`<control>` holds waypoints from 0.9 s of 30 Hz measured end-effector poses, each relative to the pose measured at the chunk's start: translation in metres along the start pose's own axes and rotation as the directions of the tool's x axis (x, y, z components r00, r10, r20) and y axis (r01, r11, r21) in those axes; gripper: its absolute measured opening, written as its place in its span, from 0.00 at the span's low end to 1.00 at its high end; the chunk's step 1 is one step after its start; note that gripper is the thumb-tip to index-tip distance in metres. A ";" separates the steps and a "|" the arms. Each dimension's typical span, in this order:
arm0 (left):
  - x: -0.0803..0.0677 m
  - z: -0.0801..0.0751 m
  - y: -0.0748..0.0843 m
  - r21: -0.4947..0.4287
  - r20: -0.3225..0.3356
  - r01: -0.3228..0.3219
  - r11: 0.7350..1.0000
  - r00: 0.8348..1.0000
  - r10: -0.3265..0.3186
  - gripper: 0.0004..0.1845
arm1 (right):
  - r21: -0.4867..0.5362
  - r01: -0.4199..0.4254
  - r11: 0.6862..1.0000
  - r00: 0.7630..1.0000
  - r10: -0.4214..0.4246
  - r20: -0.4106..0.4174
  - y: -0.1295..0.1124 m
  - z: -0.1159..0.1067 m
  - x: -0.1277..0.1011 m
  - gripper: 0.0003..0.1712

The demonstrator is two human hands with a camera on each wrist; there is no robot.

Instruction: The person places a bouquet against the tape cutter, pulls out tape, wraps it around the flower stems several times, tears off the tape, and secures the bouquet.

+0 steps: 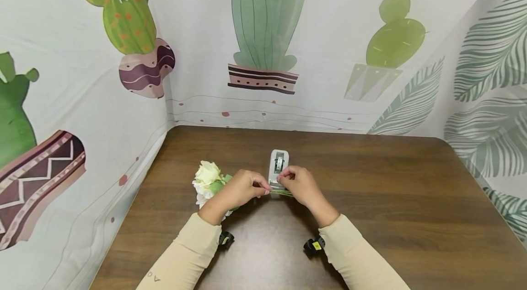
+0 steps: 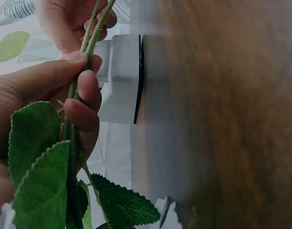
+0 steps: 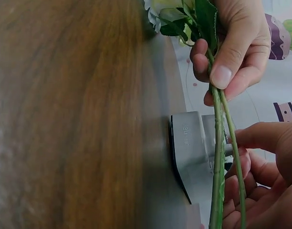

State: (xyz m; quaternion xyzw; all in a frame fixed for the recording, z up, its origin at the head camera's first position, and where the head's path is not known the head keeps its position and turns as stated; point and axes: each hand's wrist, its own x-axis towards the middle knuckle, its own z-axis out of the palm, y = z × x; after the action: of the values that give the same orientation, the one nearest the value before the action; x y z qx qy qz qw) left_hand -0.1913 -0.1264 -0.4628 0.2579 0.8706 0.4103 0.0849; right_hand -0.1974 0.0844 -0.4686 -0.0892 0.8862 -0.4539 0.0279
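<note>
A small bunch of artificial flowers with white blooms (image 1: 207,174) and green leaves (image 2: 35,157) lies across the wooden table (image 1: 370,198), its two thin green stems (image 3: 217,157) pointing right. My left hand (image 1: 260,189) pinches the stems between thumb and fingers just past the leaves. My right hand (image 1: 287,176) curls round the stem ends a little further along, thumb on top. Right behind the stems stands a grey tape dispenser (image 1: 278,165), also seen in the wrist views (image 2: 122,78) (image 3: 193,148). Whether any tape is pulled out is hidden.
Cloth walls printed with cacti (image 1: 263,29) and leaves close off the table at the back, left and right. Bare brown tabletop spreads to the right of the hands and in front of them.
</note>
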 end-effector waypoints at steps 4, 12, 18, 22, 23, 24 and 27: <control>0.000 0.001 -0.002 0.006 -0.004 -0.005 1.000 1.000 0.005 0.05 | 0.007 -0.017 1.000 1.000 0.017 0.002 -0.001 0.001 0.000 0.04; 0.000 0.001 -0.002 0.004 -0.017 -0.001 1.000 1.000 0.001 0.05 | 0.060 -0.026 0.998 0.999 0.027 -0.029 -0.005 0.002 -0.001 0.05; 0.001 0.003 -0.002 -0.022 -0.028 0.016 1.000 0.999 -0.017 0.06 | 0.059 -0.031 0.998 0.998 0.034 -0.044 -0.008 0.000 -0.004 0.06; 0.002 0.005 -0.002 -0.023 -0.038 0.016 1.000 0.999 -0.017 0.05 | 0.051 -0.046 0.998 0.998 0.048 -0.039 -0.011 -0.003 -0.006 0.06; 0.002 0.005 -0.002 -0.024 -0.041 0.015 1.000 0.999 -0.016 0.06 | 0.050 -0.047 0.998 0.998 0.049 -0.039 -0.012 -0.004 -0.006 0.06; 0.002 0.005 -0.001 -0.022 -0.044 0.014 1.000 0.999 -0.015 0.06 | 0.047 -0.049 0.998 0.998 0.051 -0.039 -0.012 -0.004 -0.007 0.06; 0.003 0.007 -0.001 -0.020 -0.054 0.010 1.000 0.998 -0.011 0.06 | 0.036 -0.056 0.998 0.997 0.058 -0.042 -0.014 -0.006 -0.007 0.07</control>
State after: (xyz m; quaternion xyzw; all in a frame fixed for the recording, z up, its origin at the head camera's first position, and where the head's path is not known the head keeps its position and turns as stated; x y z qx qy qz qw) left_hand -0.1919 -0.1210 -0.4676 0.2414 0.8698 0.4253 0.0660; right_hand -0.1894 0.0826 -0.4535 -0.0537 0.8807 -0.4700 0.0235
